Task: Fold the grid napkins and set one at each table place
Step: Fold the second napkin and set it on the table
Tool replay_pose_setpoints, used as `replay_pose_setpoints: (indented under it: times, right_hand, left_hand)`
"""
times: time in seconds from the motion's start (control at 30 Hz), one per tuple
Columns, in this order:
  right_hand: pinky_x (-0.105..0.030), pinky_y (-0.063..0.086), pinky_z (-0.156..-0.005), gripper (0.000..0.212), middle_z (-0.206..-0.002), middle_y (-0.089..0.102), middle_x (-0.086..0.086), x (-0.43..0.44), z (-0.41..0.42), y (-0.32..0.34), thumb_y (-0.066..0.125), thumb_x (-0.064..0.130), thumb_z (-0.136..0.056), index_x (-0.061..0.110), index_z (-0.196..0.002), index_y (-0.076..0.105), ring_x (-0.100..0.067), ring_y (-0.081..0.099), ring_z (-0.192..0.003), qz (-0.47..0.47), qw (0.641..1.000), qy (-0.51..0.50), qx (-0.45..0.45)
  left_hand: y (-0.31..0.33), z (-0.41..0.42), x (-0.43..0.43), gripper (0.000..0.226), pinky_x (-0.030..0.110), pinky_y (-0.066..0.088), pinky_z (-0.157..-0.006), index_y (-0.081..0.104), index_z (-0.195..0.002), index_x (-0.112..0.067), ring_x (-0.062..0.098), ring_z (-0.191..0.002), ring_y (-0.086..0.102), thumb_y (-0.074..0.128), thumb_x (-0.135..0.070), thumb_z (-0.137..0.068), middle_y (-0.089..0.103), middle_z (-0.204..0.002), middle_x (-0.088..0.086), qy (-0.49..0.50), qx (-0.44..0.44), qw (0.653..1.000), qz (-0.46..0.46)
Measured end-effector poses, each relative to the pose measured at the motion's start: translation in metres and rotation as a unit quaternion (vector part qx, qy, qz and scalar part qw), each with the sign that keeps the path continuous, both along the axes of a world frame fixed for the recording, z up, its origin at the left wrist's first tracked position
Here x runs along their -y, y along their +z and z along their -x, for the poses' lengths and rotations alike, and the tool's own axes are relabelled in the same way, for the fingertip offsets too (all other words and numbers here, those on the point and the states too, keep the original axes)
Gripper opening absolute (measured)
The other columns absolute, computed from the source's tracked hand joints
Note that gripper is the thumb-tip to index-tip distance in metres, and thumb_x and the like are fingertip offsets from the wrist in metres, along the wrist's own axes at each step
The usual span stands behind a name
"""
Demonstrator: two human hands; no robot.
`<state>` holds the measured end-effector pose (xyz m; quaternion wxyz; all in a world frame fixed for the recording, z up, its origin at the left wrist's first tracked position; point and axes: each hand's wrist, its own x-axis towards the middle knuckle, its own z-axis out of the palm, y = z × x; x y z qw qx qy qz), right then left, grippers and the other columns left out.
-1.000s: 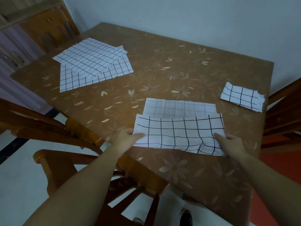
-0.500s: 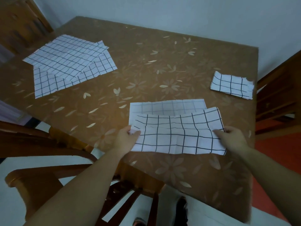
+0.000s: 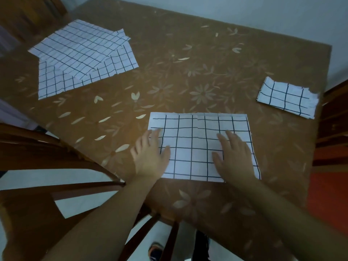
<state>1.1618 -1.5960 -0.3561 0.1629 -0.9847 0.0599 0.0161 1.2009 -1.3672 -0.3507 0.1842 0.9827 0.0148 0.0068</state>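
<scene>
Head view: your left hand (image 3: 150,159) and right hand (image 3: 235,157), grip wide, now flatten the napkin (image 3: 194,144) just folded over; first fold looks done.

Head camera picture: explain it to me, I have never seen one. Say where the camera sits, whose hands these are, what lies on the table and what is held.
There is no machine: a person wears one wide-angle camera on the head, looking forward and down, so both arms enter from below. The left hand and right hand lie flat, fingers straight, on a grid napkin near the table's front edge, pressing it down. Nothing is gripped. A smaller folded napkin lies at the right edge; a loose pile of unfolded napkins lies far left.
</scene>
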Motion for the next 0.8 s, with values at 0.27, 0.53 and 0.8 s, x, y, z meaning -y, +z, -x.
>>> replay_pose_setpoints:
  times: [0.27,0.53,0.8]
  right_hand:
    - [-0.049,-0.006,-0.118,0.078,-0.163,-0.007,-0.001,0.002,-0.004,-0.036,-0.003,0.067,-0.084,0.033,-0.154,0.0,-0.025,-0.009,-0.149,0.083,0.991,0.033,-0.098]
    - [-0.048,-0.008,-0.118,0.078,-0.163,-0.007,-0.001,0.008,-0.015,-0.041,-0.001,0.069,-0.085,0.033,-0.154,-0.001,-0.024,-0.012,-0.149,0.091,0.991,0.032,-0.091]
    - [-0.046,-0.011,-0.117,0.078,-0.163,-0.011,0.001,0.012,-0.02,-0.042,-0.003,0.072,-0.084,0.036,-0.153,-0.004,-0.02,-0.015,-0.149,0.088,0.992,0.033,-0.085]
  left_hand:
    - [-0.03,-0.003,0.032,0.064,0.052,-0.013,-0.118,-0.014,-0.15,-0.044,0.021,-0.145,-0.029,0.009,-0.067,-0.095,-0.023,-0.16,-0.008,-0.205,-0.162,0.957,-0.129]
    - [-0.039,-0.012,0.032,0.067,0.052,-0.014,-0.117,-0.015,-0.15,-0.044,0.02,-0.144,-0.031,0.006,-0.07,-0.092,-0.024,-0.16,-0.008,-0.189,-0.145,0.962,-0.133]
    - [-0.041,-0.014,0.032,0.07,0.052,-0.012,-0.118,-0.015,-0.15,-0.045,0.019,-0.144,-0.031,0.004,-0.074,-0.089,-0.022,-0.16,-0.009,-0.173,-0.135,0.968,-0.124]
